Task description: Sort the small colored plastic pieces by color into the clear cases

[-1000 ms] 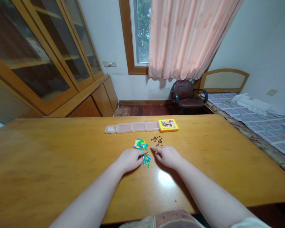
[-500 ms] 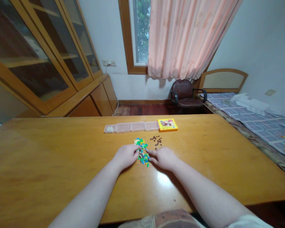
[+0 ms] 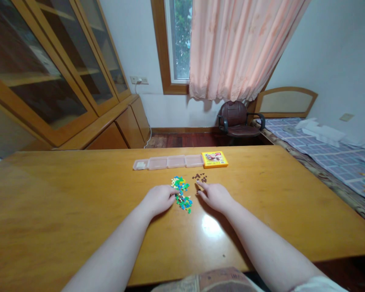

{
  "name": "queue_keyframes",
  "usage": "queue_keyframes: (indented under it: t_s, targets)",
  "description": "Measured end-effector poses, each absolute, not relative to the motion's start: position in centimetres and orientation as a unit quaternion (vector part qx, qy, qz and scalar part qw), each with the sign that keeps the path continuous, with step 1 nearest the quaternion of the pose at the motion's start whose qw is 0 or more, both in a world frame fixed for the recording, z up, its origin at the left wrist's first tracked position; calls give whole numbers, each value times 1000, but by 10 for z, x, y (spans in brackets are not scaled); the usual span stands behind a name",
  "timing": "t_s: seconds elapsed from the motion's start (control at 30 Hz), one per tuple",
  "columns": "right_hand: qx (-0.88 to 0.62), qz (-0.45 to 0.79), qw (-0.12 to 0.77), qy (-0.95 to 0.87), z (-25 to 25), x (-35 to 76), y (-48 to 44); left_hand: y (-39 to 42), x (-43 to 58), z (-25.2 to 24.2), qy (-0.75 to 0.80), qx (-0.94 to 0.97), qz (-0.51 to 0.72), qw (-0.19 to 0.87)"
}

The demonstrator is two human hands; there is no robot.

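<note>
Small building bricks in green, blue, yellow, white and brown form a loose pile (image 3: 184,202) on the wooden table. My left hand (image 3: 159,198) rests at the pile's left side, its index finger stretched onto the bricks and the thumb a little apart from it. To the right, my right hand (image 3: 215,197) is beside a small group of brown bricks (image 3: 203,178). Its index finger points at the near edge of that group, with the thumb spread below. Any brick under the right fingertips is too small to make out.
Behind the bricks lies a row of clear plastic trays (image 3: 167,162), with a yellow box (image 3: 214,159) at its right end. Beyond the wooden table (image 3: 79,190) are a brown armchair (image 3: 235,119), a bed (image 3: 322,142) and a glass-door cabinet (image 3: 79,61).
My right hand has moved off the coloured pile, right and slightly away from me, to the brown bricks. My left hand stays at the pile, almost unmoved.
</note>
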State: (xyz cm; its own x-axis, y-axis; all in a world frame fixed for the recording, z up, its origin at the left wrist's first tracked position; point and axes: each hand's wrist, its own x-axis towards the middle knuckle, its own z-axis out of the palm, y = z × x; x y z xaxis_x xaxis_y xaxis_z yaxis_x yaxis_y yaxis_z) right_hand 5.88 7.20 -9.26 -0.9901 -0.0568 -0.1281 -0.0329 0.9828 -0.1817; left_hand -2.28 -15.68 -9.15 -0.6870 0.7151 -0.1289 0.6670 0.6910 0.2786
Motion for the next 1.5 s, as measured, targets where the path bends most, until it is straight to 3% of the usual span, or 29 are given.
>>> queue_keyframes:
  t_s: [0.83,1.5]
  targets:
    - [-148,-126,78,978,-98,63,62,-148,-16,-96,889,410,138,148]
    - [-147,-123,49,980,-104,60,63,-147,-11,-95,864,459,151,143]
